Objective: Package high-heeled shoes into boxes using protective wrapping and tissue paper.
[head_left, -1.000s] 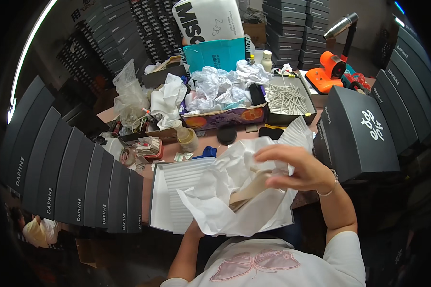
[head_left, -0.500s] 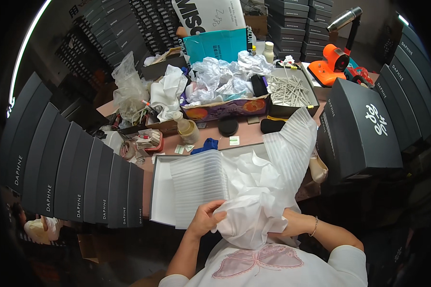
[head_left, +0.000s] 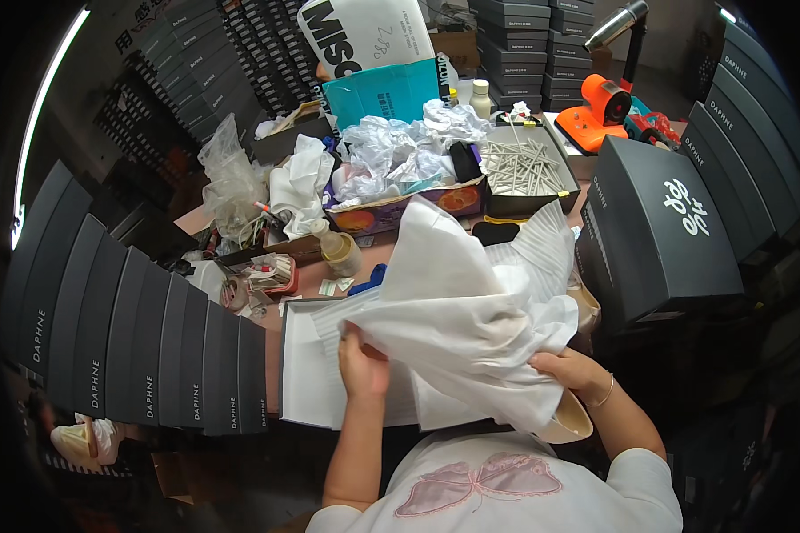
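A large sheet of white tissue paper [head_left: 471, 329] is spread between my hands. The fingers of my left hand [head_left: 363, 364] are closed on its left edge, partly hidden behind the paper. My right hand [head_left: 578, 369] pinches the right side of the sheet. Just below that hand, a beige shoe [head_left: 571, 421] pokes out from under the paper, the rest of it covered. Beneath the sheet lies an open shoe box [head_left: 304, 373] with ribbed foam wrap [head_left: 329, 322] in it. More ribbed wrap [head_left: 547, 244] stands up behind the paper, beside another beige shoe [head_left: 587, 313].
Dark shoe boxes [head_left: 142, 346] line the left side; a large dark box [head_left: 658, 231] stands at right. Behind are a carton of crumpled paper [head_left: 409, 209], a box of thin sticks [head_left: 529, 169], a bottle [head_left: 336, 249] and an orange device [head_left: 596, 115].
The crumpled tissue paper is now opened out and raised. My left hand has moved up and left with its edge, and my right hand has moved up and right. A shoe now shows below the paper.
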Demonstrator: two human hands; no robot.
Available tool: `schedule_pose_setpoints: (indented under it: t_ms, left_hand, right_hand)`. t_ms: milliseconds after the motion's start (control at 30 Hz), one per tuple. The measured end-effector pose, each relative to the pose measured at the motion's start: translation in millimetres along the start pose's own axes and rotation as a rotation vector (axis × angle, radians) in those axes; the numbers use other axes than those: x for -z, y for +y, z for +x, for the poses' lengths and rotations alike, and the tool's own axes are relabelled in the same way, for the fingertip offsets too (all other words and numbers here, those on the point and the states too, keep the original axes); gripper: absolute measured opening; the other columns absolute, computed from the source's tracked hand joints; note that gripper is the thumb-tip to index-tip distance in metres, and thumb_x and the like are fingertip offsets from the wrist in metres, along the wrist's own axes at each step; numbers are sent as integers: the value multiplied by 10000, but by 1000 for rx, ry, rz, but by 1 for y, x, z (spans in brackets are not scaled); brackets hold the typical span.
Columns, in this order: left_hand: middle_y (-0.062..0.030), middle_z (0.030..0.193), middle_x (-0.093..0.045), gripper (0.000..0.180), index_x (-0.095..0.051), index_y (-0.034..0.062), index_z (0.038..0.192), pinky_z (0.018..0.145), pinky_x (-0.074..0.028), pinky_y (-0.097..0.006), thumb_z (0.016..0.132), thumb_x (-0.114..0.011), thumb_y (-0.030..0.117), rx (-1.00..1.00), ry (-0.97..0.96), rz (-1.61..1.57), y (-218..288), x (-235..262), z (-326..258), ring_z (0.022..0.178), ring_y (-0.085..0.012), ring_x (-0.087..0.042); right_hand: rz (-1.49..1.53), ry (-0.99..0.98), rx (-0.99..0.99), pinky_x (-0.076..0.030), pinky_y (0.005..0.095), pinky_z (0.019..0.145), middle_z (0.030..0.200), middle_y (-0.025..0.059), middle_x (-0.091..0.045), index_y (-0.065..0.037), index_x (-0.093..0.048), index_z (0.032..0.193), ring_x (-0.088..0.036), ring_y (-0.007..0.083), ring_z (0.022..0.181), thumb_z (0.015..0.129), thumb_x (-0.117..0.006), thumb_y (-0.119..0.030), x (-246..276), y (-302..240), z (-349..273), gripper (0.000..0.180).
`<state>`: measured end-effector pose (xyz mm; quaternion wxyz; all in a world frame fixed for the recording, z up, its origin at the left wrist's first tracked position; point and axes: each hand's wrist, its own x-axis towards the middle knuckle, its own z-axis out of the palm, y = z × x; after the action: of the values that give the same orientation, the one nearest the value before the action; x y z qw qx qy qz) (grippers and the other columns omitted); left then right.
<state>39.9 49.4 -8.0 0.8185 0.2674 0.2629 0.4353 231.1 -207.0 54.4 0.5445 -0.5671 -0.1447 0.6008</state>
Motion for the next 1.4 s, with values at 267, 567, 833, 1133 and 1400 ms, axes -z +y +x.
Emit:
schedule_pose_setpoints:
  t_ms: [267,567,833,1133,1400]
  left_hand:
    - [-130,1239,-562,624,-475,51,1322,987,-466,-421,970,-303,537,-362,-153,96,97,-122,-10,1153,-254,-563]
    - [-96,1139,-620,440,-556,23,1239,931,-472,-374,962,-507,362,852,-95,325,-176,28,-16,1042,-259,-601]
    - [-166,1401,-456,660,-379,16,1415,1111,-318,-416,941,-550,443,328,-583,553,-44,-22,-48,1339,-256,-394]
    - [-111,1241,-542,691,-423,53,1341,1015,-430,-453,860,-582,522,234,-160,-58,-37,-51,-61,1167,-281,-529]
    - [-132,1154,-582,599,-467,-10,1274,928,-463,-331,837,-718,315,-20,-443,322,-33,-26,-49,1063,-211,-574]
  right_hand:
    - [92,-266,-17,-414,256,970,1370,115,-426,-73,-100,1540,-488,141,1168,860,-504,-77,-17,52,4,791]
    - [-170,-38,596,-466,247,831,1198,120,-568,-86,-37,1541,-567,95,931,867,-450,3,0,-44,-12,795]
    - [-251,-48,604,-468,246,789,1079,101,-586,-88,-91,1530,-569,104,872,879,-418,-22,-6,-34,5,731]
    - [-1189,23,763,-510,338,674,868,110,-603,-61,-598,1148,-624,271,780,921,-601,-246,-76,-28,40,293]
    - [-1078,-156,586,-488,445,677,790,193,-605,0,-551,813,-601,369,718,929,-484,-224,-77,-9,74,260]
